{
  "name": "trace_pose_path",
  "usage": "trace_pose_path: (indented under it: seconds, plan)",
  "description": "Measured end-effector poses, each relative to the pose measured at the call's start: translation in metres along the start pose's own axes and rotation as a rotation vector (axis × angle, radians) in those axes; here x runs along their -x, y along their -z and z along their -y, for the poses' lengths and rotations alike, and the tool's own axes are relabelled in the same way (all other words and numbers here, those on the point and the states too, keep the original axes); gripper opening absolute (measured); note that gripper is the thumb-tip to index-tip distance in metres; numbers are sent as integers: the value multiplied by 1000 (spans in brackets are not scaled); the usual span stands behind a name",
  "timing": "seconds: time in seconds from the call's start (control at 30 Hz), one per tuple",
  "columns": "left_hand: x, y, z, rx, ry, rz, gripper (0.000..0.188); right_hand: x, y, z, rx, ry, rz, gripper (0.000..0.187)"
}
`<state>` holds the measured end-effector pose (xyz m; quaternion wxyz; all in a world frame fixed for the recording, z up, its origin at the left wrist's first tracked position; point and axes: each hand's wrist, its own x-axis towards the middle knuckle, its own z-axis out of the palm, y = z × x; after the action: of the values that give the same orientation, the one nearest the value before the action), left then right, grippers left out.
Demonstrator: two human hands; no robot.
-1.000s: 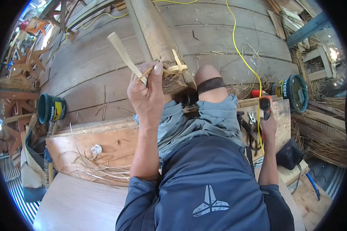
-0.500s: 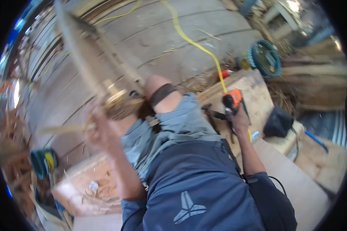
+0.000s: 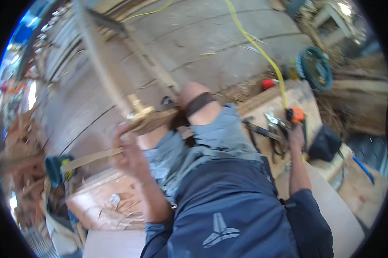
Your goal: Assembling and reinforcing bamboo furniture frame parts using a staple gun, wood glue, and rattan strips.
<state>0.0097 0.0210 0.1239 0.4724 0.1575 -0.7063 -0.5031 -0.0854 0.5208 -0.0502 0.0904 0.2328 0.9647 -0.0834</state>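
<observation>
My left hand point(image 3: 131, 157) is closed around a thin, pale wooden strip point(image 3: 93, 159) that sticks out to the left. Its fingertips are beside the near end of a long wooden bar point(image 3: 101, 64), blurred, with a small jointed wooden piece point(image 3: 143, 117) at that end over my knee. Whether the fingers touch the bar I cannot tell. On the right, my right hand point(image 3: 295, 138) is closed on an orange and black tape measure point(image 3: 295, 115) above a wooden board. Pliers point(image 3: 271, 117) and a hammer point(image 3: 262, 130) lie on the board, left of that hand.
A yellow cord point(image 3: 262, 53) runs across the plank floor to the board point(image 3: 303, 92). Beyond are a red object point(image 3: 269, 83) and a teal bucket point(image 3: 314, 69). A black pouch point(image 3: 325, 143) lies at right. A dark green container point(image 3: 54, 169) and wooden block point(image 3: 103, 200) stand at left.
The view has shifted. My right hand has moved right with the tape measure, away from the pliers, which now show more fully. The strip in my left hand now tilts lower to the left.
</observation>
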Motion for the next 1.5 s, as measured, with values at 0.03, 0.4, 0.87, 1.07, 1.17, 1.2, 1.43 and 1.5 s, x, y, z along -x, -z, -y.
trace_pose_path:
  seconds: [0.03,0.4,0.87,1.07,1.17,1.2,1.43,1.5]
  plan:
    - [-2,1,-2,-98,-77,63,29,-1,2,1,-50,-31,44,70]
    - [-12,-5,-16,-271,-141,245,33,117,97,272,-878,1115,246,19]
    - [-19,-10,-20,-149,66,205,15,180,152,380,-941,1599,504,23]
    - [-23,-11,-24,-190,32,233,16,176,155,383,-882,1708,413,13]
    - [-24,-10,-17,-257,-38,274,20,175,152,381,-770,1707,350,12]
    - [-22,-10,-16,-245,-61,222,21,176,151,380,-779,1703,330,12]
    - [-15,-8,-13,-89,-108,92,23,189,140,377,-933,1456,635,16]
    - [-12,-9,-14,-98,-157,57,22,188,141,375,-963,1332,666,15]
